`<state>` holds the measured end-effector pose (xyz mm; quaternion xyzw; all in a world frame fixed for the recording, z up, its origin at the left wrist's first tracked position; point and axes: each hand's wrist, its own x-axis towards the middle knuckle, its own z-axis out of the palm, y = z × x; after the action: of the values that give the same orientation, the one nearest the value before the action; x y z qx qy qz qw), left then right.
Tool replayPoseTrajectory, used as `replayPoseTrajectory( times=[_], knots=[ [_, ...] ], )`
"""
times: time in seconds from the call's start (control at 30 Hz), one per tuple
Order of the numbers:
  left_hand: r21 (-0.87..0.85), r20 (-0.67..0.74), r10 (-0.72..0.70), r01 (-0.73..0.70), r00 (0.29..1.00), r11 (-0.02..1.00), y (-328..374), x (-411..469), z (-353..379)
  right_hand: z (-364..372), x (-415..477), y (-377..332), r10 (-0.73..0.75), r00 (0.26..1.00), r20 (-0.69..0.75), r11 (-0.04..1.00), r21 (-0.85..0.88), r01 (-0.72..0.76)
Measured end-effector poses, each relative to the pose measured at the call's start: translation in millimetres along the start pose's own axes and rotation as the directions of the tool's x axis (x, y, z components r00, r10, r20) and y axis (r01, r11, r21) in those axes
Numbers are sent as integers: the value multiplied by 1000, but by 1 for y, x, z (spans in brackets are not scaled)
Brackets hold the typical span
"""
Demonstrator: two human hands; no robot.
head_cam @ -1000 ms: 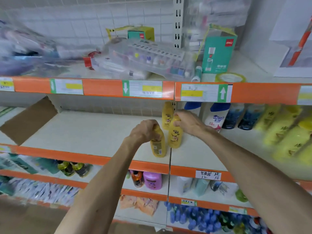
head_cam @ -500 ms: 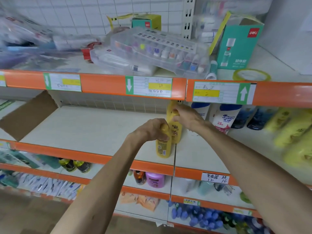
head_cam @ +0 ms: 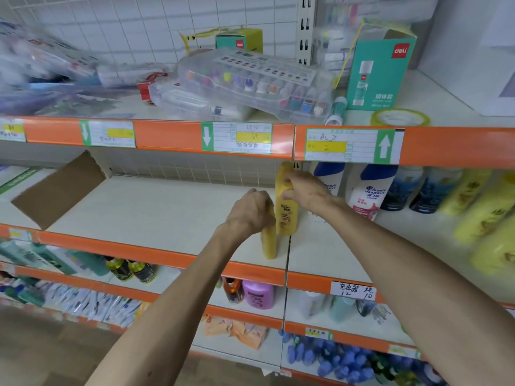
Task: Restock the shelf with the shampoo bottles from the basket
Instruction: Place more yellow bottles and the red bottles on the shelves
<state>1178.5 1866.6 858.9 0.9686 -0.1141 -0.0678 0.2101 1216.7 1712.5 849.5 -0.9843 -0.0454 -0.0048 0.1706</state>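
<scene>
On the middle shelf, close to the seam where two shelf boards meet, two yellow shampoo bottles stand upright, one just behind the other. The front bottle stands near the orange front edge; the left hand covers its top, fingers curled down round the cap and neck so that only the lower body shows. The rear bottle stands a little further in and to the right, touching or nearly touching the front one; the right hand holds its upper part, thumb and fingers closed on the sides. Both forearms reach up from below.

Just right of the rear bottle stand white bottles with blue caps, then dark blue bottles, and beyond these a blurred row of yellow bottles. At the shelf's left end a brown cardboard flap lies tilted.

The orange rail above carries price labels with green arrows. On the upper shelf lie a clear plastic case of coloured markers, a teal box and a roll of tape. On the shelf below stands a purple bottle.
</scene>
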Motion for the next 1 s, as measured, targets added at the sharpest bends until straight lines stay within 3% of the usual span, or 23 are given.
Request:
replayPoseTrajectory(
  times=[0.13, 0.3, 0.37, 0.47, 0.53, 0.73, 1.0],
  knots=[
    [-153, 107, 132, -115, 985, 982, 0, 0, -1, 2, 0, -5, 10, 999, -32, 997, -72, -12],
    [-168, -65, -140, 127, 988, 977, -2, -1, 14, 2, -1, 0, 10, 1000, -14, 1000, -26, -10],
    [-131, -58, -83, 75, 995, 989, -8, 0, 12, 3, -2, -1, 8, 999, -41, 1000, -26, -9],
    [-225, 128, 116, -85, 985, 971, -15, 3, 7, 6, -2, -5, 22, 995, -99, 998, -53, -27],
    [-268, 197, 175, -119, 965, 956, -17, 5, 5, 8, 1, -6, 31, 991, -127, 998, -58, -39],
    [-342, 164, 209, -143, 964, 929, -31, 8, 1, 0, 7, -3, 7, 1000, -26, 999, -51, -8],
    [-393, 173, 209, -128, 963, 911, -28, 10, 10, 4, 7, 5, -45, 999, -23, 999, -19, 44]
  ],
)
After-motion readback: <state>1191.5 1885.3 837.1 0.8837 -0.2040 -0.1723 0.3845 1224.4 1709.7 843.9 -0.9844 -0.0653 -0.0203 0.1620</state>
